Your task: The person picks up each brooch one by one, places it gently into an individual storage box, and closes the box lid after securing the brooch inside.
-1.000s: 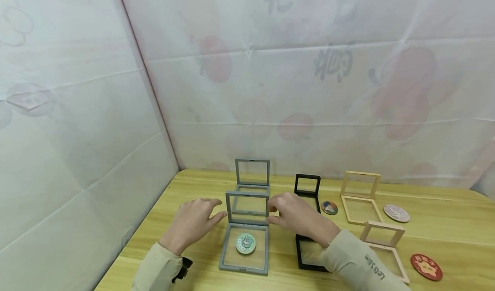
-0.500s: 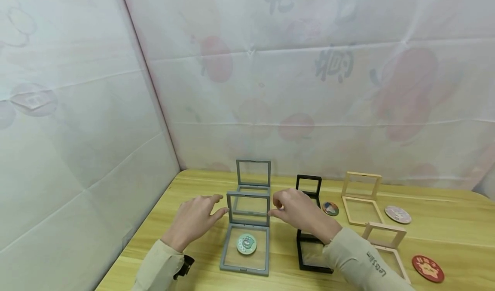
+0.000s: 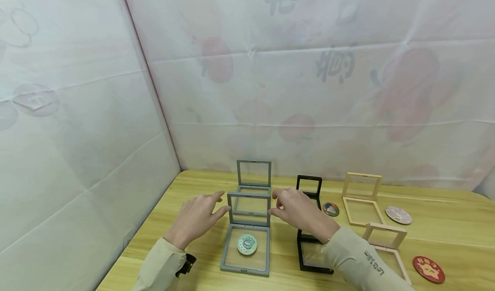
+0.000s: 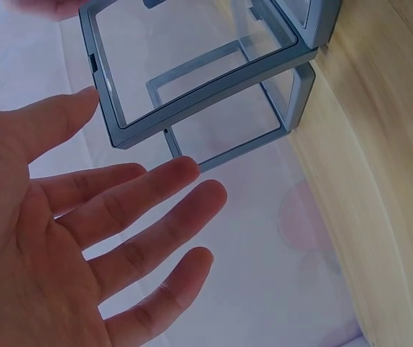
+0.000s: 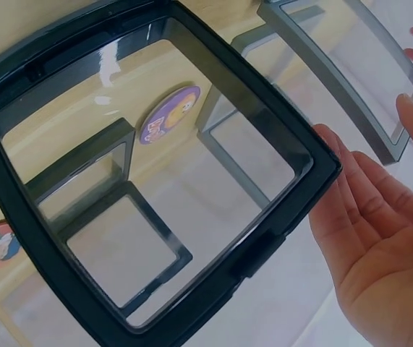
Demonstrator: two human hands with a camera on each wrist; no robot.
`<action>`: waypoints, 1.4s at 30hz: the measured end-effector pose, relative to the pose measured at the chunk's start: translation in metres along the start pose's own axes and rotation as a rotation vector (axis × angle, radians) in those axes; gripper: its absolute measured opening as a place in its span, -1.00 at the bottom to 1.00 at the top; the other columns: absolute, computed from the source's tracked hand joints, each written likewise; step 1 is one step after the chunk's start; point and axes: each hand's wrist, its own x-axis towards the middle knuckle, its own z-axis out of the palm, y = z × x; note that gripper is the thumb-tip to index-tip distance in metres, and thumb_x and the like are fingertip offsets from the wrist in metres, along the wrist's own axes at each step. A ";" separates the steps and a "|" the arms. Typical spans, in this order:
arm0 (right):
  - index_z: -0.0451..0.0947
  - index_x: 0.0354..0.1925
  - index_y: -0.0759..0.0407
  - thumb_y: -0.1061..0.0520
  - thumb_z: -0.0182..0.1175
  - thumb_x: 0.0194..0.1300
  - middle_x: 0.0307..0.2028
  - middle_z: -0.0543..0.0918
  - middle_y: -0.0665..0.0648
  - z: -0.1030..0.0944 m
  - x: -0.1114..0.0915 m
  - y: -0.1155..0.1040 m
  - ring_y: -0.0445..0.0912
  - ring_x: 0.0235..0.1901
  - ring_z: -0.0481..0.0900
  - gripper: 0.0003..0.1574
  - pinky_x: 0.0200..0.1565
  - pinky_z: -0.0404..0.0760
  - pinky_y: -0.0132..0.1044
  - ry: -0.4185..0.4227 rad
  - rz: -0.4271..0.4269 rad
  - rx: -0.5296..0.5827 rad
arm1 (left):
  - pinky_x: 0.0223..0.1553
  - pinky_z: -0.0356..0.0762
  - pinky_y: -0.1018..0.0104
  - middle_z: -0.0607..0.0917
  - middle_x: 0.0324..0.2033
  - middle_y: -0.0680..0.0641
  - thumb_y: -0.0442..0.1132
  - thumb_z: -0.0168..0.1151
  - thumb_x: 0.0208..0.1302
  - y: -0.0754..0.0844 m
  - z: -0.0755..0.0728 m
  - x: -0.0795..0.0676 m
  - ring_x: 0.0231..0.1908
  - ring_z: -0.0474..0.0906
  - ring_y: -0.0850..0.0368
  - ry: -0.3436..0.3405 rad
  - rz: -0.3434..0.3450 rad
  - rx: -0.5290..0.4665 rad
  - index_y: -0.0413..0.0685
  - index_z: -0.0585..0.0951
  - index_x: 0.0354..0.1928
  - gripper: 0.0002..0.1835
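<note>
A grey hinged display frame (image 3: 245, 271) stands unfolded before me, its lid upright and its base flat on the table. A round green badge (image 3: 246, 244) with a cartoon figure lies on the base's clear film. My left hand (image 3: 195, 218) is beside the lid's left edge, fingers spread; in the left wrist view the thumb tip is at the lid's edge (image 4: 213, 92), contact unclear. My right hand (image 3: 299, 209) is at the lid's right side with loosely bent fingers, holding nothing. It partly hides a purple badge (image 5: 170, 114) and the nearer black frame (image 3: 315, 270).
Behind stands another unfolded grey frame (image 3: 254, 161). To the right are a second black frame (image 3: 309, 177), a yellow wooden-coloured frame (image 3: 362, 174), a beige frame (image 3: 386, 227), and multicoloured (image 3: 331, 209), pale pink (image 3: 398, 215) and red (image 3: 429, 269) badges. Printed cloth walls border the table.
The right fingers have drawn slightly away from the lid's right edge. The left thumb has come a little closer to its left edge. Frame and green badge stay put.
</note>
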 end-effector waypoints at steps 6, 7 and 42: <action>0.63 -0.10 0.29 0.14 0.42 0.29 -0.34 0.71 0.17 0.001 0.001 -0.001 -0.07 -0.43 0.66 -0.70 -0.36 0.66 -0.18 -0.003 -0.015 0.019 | -0.71 0.31 0.37 0.78 -0.16 -0.16 -0.09 0.33 0.39 0.000 0.001 0.002 -0.72 0.37 0.30 -0.007 0.007 -0.008 -0.23 0.64 0.15 -0.57; 0.62 -0.10 0.30 0.14 0.42 0.29 -0.33 0.71 0.18 0.001 0.001 -0.001 -0.06 -0.42 0.67 -0.70 -0.35 0.66 -0.18 -0.003 -0.017 0.021 | -0.71 0.30 0.36 0.78 -0.15 -0.16 -0.09 0.33 0.39 0.000 0.001 0.002 -0.72 0.36 0.30 -0.009 0.007 -0.011 -0.23 0.64 0.15 -0.57; 0.44 -0.33 0.15 0.24 -0.05 0.61 -0.68 0.28 -0.11 0.012 0.002 0.000 -0.32 -0.73 0.15 -0.72 -0.61 0.26 -0.40 -0.017 -0.171 0.241 | -0.49 0.52 0.31 0.76 -0.35 -0.01 -0.13 0.12 0.55 -0.004 0.006 0.002 -0.50 0.56 0.30 -0.037 0.043 -0.160 -0.21 0.67 0.10 -0.67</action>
